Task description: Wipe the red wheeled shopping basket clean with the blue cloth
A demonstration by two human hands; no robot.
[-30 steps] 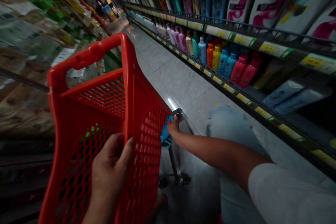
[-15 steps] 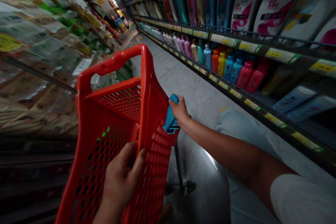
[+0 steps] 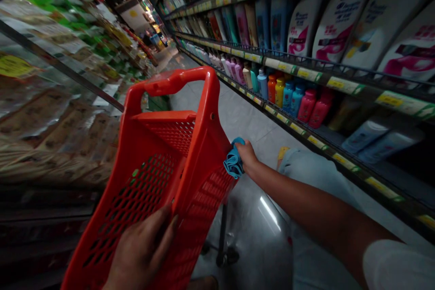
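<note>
A red plastic shopping cart (image 3: 204, 145) with perforated walls stands tilted in my view, its handle loop at the top. My left hand (image 3: 141, 244) grips the cart's near rim, thumb on the outer side and fingers over the inner side. In my right hand (image 3: 247, 156) a crumpled blue cloth (image 3: 234, 158) is bunched against the outside of the cart's side wall, below the handle. The fingers of that hand are closed round the cloth and partly hidden by it. Inside the basket no goods show.
Shelves on the right hold shampoo bottles (image 3: 302, 27) and small coloured bottles (image 3: 307, 104) above price strips. Packaged goods (image 3: 61, 122) are stacked along the left behind a metal bar (image 3: 68, 68). Grey tiled floor (image 3: 251, 118) runs between; my bent knee (image 3: 309, 172) is at right.
The cart appears further right and slightly lower in view. My right hand and the cloth appear lower and right, the cloth more bunched; my left hand sits lower along the rim.
</note>
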